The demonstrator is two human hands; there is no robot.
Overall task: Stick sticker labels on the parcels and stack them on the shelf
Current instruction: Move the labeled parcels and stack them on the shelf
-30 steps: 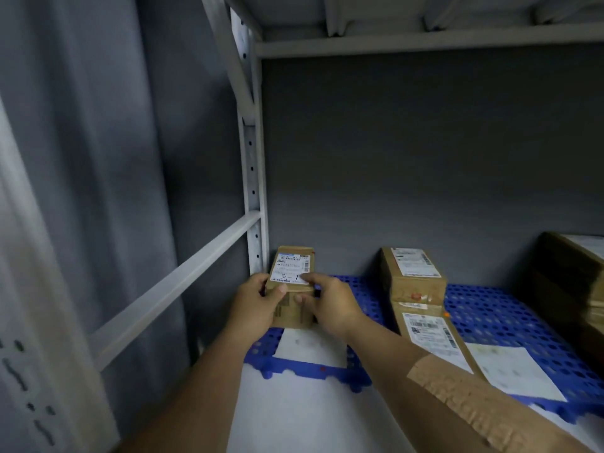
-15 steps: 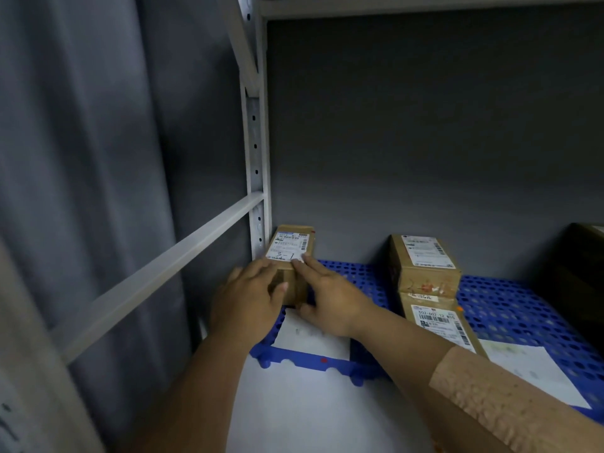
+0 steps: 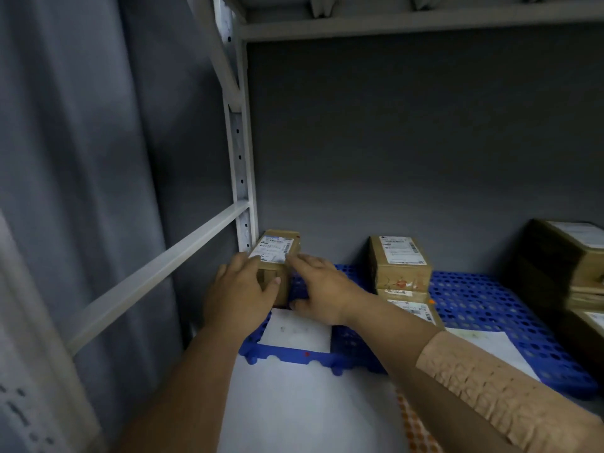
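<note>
A small brown cardboard parcel [image 3: 280, 238] with a white sticker label on top sits at the far left corner of the blue perforated mat [image 3: 474, 295], against the shelf's white upright. My left hand [image 3: 240, 289] lies against its near left side with straight fingers. My right hand [image 3: 322, 289] touches its right edge, fingers extended. Another labelled parcel [image 3: 400, 261] stands further right, stacked on a second one [image 3: 411, 310].
The grey shelf upright [image 3: 240, 178] and a slanted crossbar [image 3: 153, 273] bound the left side. Dark larger boxes [image 3: 568, 266] stand at the right. White paper sheets [image 3: 295, 331] lie on the mat. The upper shelf beam [image 3: 408, 26] runs overhead.
The parcel went from being held in both hands above the mat to resting in the back left corner. My fingers have straightened against its sides.
</note>
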